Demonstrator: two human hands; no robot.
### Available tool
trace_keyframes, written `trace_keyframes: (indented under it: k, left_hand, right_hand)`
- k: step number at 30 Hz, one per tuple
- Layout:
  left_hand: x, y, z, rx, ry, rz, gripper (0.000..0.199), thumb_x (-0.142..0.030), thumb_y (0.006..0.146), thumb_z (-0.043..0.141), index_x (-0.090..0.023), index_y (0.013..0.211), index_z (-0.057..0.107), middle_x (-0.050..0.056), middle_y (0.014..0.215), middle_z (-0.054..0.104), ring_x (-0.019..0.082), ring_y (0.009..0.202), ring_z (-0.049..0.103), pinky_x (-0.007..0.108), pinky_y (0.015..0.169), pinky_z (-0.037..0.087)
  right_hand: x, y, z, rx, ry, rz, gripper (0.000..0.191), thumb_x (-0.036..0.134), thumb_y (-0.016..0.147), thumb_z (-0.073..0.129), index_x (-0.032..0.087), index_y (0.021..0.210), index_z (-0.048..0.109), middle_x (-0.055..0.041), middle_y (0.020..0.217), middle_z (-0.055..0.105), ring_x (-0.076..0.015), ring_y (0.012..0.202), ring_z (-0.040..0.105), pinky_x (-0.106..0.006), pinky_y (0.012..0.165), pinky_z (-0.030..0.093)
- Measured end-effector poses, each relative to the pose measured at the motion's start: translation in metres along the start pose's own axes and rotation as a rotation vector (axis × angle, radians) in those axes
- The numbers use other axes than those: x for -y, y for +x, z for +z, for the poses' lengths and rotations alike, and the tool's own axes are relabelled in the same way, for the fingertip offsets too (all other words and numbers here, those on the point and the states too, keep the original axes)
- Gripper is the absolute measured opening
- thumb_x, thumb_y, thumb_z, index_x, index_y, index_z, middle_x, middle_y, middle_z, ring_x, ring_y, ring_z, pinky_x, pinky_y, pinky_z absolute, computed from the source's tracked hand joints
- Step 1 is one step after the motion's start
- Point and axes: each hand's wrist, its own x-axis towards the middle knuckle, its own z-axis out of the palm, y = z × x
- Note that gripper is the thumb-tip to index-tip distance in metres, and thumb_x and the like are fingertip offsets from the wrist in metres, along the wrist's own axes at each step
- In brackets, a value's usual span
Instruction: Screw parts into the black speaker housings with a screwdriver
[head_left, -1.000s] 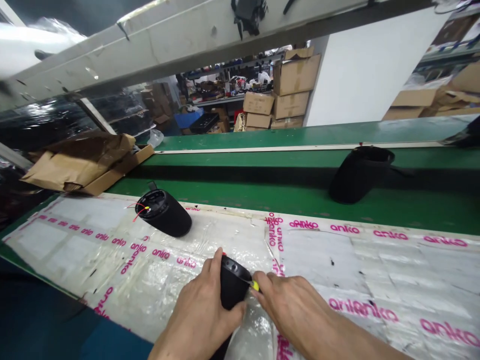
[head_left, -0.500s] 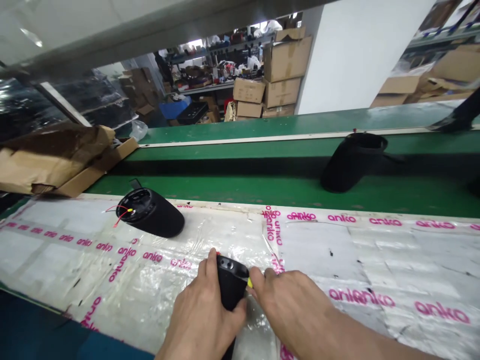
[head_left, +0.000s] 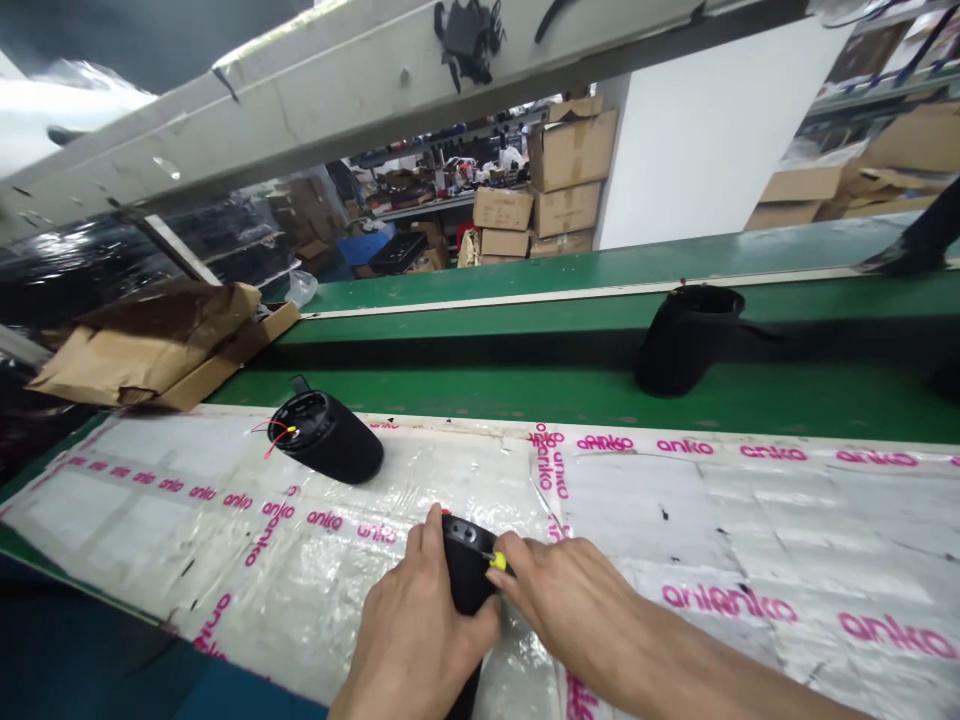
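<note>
My left hand is wrapped round a black fabric-covered cylinder, its dark end cap with small round holes facing up. My right hand pinches a small tool with a yellow part; the thin tip meets the cap's right edge. Further left, a second black cylinder lies tilted on the plastic-covered work surface, its open end showing red wires and a yellow connector.
Beyond the sheet, another black cylinder stands on the green belt. An open cardboard box with brown paper sits at the left. A metal beam crosses overhead. Stacked cartons stand behind.
The camera view has shifted, showing more of the overhead beam. Both hands keep their hold on the cylinder and tool; more of the yellow part shows beside my right fingertips.
</note>
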Motion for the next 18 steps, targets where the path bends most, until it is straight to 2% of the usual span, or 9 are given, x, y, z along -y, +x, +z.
trace_keyframes:
  k: [4,11,18]
  left_hand:
    - [-0.0001,0.0008,0.0006,-0.015,-0.015,0.007,0.081,-0.043,0.078,0.055,-0.011,0.148,0.029,0.015,0.135,0.057,0.032,0.106,0.066,0.039,0.085,0.048]
    - [-0.0006,0.0004,0.0023,-0.027,-0.014,0.004,0.08,-0.042,0.078,0.056,-0.011,0.147,0.031,0.015,0.133,0.059,0.032,0.104,0.067,0.039,0.084,0.049]
    - [-0.0004,0.0012,0.0018,-0.02,-0.028,-0.006,0.078,-0.04,0.078,0.057,-0.012,0.146,0.032,0.014,0.131,0.06,0.032,0.102,0.068,0.04,0.082,0.05]
  right_hand:
    - [0.0023,-0.0004,0.0048,0.028,-0.033,0.021,0.015,0.03,0.103,0.053,0.021,0.096,0.043,0.0018,0.067,0.063,-0.0234,0.05,0.063,-0.034,0.046,0.014]
    - [0.0038,0.0004,0.0,0.087,-0.071,0.031,0.013,0.029,0.104,0.049,0.021,0.096,0.043,0.0009,0.067,0.062,-0.0238,0.05,0.063,-0.035,0.045,0.013]
    - [0.0006,0.0002,0.0053,0.043,-0.045,0.001,0.014,0.027,0.103,0.05,0.022,0.095,0.04,0.0025,0.068,0.061,-0.0229,0.05,0.063,-0.034,0.046,0.014]
